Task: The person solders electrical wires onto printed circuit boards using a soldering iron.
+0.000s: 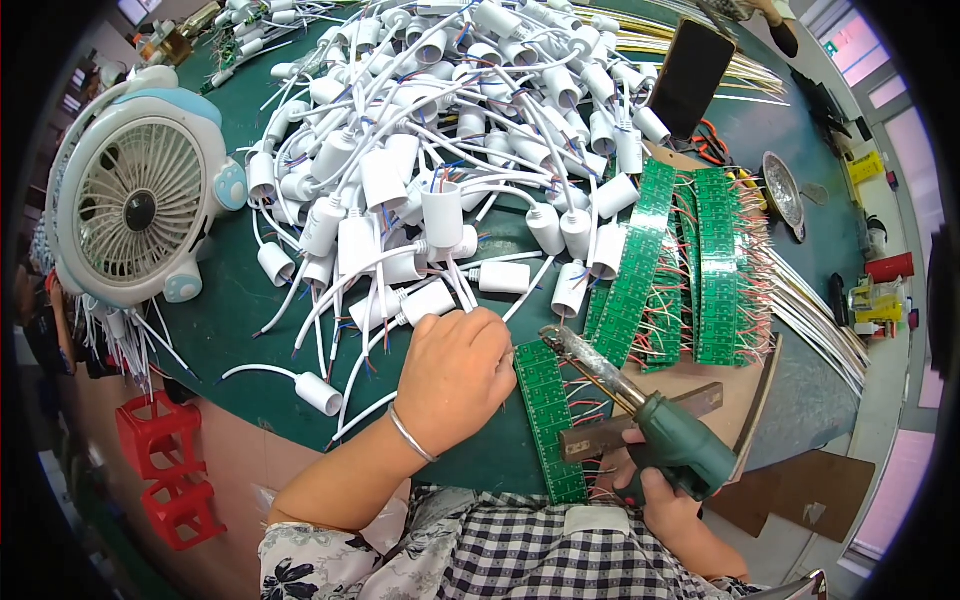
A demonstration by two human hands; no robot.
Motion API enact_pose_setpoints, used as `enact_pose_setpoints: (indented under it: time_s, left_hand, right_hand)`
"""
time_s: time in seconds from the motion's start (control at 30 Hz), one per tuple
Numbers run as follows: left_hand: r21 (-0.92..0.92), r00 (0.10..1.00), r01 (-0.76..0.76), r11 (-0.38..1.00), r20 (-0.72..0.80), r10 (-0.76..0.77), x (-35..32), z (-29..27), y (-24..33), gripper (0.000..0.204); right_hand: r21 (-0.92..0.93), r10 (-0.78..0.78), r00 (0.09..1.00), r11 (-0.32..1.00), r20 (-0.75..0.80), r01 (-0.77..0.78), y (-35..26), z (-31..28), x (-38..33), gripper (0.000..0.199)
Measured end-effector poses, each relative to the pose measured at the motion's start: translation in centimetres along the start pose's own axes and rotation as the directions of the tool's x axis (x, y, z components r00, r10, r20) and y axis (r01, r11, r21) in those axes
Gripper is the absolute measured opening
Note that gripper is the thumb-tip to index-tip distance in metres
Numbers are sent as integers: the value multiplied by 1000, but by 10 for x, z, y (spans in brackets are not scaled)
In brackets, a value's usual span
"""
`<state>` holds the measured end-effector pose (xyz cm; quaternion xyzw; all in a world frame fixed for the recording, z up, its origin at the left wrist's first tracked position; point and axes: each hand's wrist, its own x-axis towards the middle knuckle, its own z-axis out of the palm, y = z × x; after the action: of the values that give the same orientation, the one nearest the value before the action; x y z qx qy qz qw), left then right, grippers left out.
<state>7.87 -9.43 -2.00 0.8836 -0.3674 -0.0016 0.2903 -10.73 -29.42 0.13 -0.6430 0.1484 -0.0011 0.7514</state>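
Note:
My right hand point(668, 505) grips a green pistol-shaped soldering gun point(690, 445). Its metal tip points up and left, over the top end of a strip of green circuit boards point(543, 410) with red and white wires along one side. A flat bar point(708, 400) lies across that strip, partly behind the gun. My left hand point(455, 365) is closed beside the strip's top end, fingers curled; whatever they pinch is hidden. White cylindrical housings with cables point(442, 215) are heaped just beyond it. More green board strips point(717, 270) stand to the right, with rows of wires.
A white and blue fan point(140, 205) stands at the left table edge, with red stools point(160, 440) below. A dark phone point(690, 78) leans at the back right, near orange-handled tools point(708, 145) and a metal dish point(783, 195). Bundled white wires point(815, 315) lie at right.

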Motion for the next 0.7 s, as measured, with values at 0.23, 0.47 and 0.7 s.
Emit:
enact_pose_setpoints:
  time_s: [0.23, 0.47, 0.7]
  left_hand:
    - [-8, 1000, 8, 1000, 21, -8, -1, -1, -2, 16]
    - [-103, 996, 82, 991, 50, -77, -2, -3, -2, 17]
    - [-79, 997, -42, 996, -63, 37, -1, 0, -4, 12]
  right_hand:
    - [26, 0, 1000, 1000, 10, -1, 5, -2, -3, 43]
    - [3, 5, 1000, 1000, -13, -5, -1, 1, -2, 44]
    - [13, 14, 1000, 1000, -20, -14, -5, 5, 2, 42]
